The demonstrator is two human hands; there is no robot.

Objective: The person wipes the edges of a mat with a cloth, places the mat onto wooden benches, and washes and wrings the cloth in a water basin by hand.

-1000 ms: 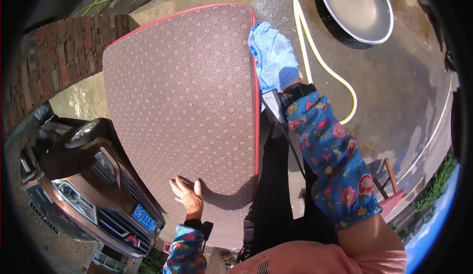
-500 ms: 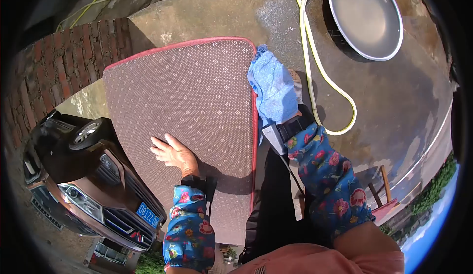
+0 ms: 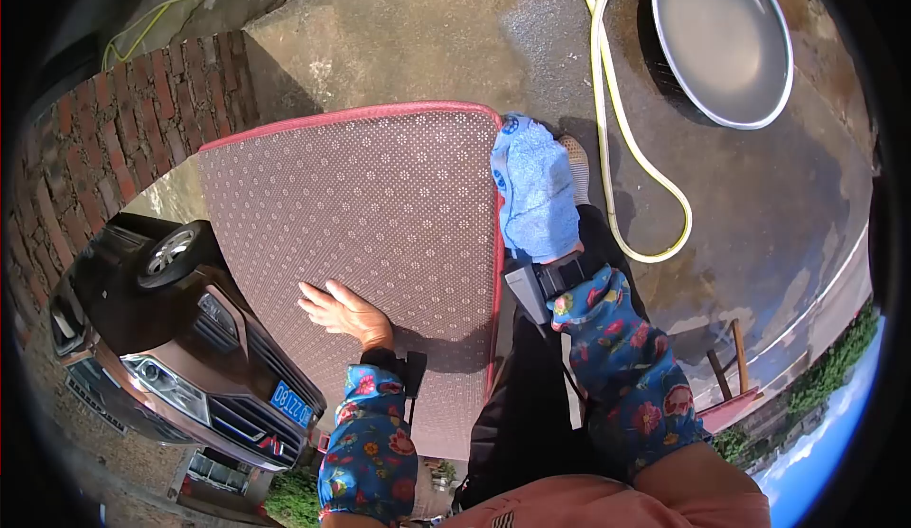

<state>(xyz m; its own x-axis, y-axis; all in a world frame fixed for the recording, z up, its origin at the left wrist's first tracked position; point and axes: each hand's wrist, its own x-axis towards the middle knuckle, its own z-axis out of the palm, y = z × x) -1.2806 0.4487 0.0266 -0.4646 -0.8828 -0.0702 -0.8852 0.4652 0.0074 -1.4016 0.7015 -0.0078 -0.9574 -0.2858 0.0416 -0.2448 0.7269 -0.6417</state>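
Lengthwise, patterned mat, long axis pointing forward

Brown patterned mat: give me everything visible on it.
The mat is a broad brown panel, fabric-like, covered in small pale flower-like motifs, with red edging along its far and right sides. Its face looks smooth, without folds; what supports it can't be told. Shadow darkens part of the near right. The left hand is spread over it, contact unclear; the right hand, covered by a blue cloth, is at its right edge.
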